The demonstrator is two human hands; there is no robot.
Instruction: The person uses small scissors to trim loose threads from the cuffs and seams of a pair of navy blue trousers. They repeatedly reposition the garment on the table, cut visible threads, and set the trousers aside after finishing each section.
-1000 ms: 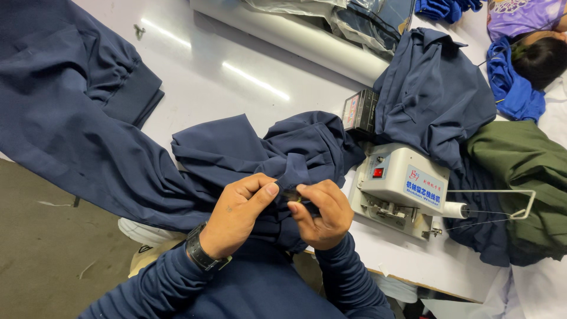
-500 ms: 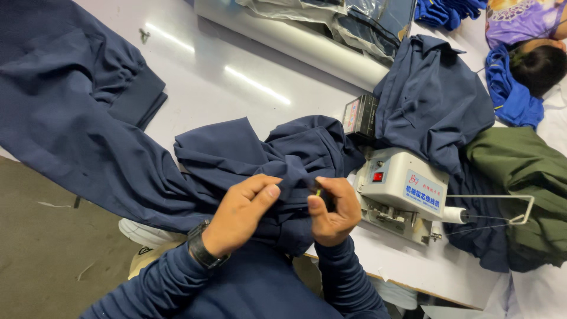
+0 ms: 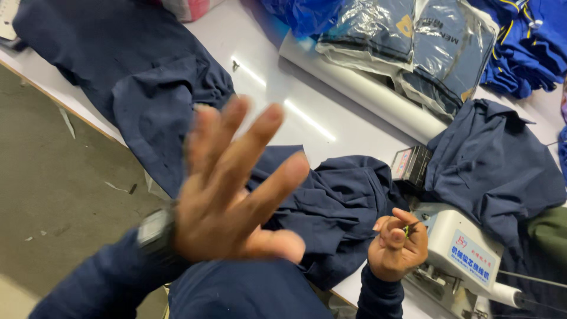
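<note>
A garment workshop: navy garments (image 3: 147, 88) heaped on a white worktable (image 3: 277, 88), bagged clothing (image 3: 407, 35), a small benchtop machine (image 3: 466, 248)

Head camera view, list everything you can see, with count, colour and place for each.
Crumpled navy garment: one, dark blue, table centre, beside the right hand.
Spread navy garment: one, dark blue, table's left end, hanging over the edge.
Navy garment draped by the machine: one, dark blue, right.
Small white table-top machine: one, white with a blue label, lower right.
Bagged folded garments: at least two, navy in clear plastic, top.
Bright blue clothes: a pile, top right.
White table: one, bare part at centre top.
Grey floor: left.
Left hand: open, fingers spread, blurred, raised; dark wristwatch on the wrist.
Right hand: closed, pinching something small, too small to tell.
</note>
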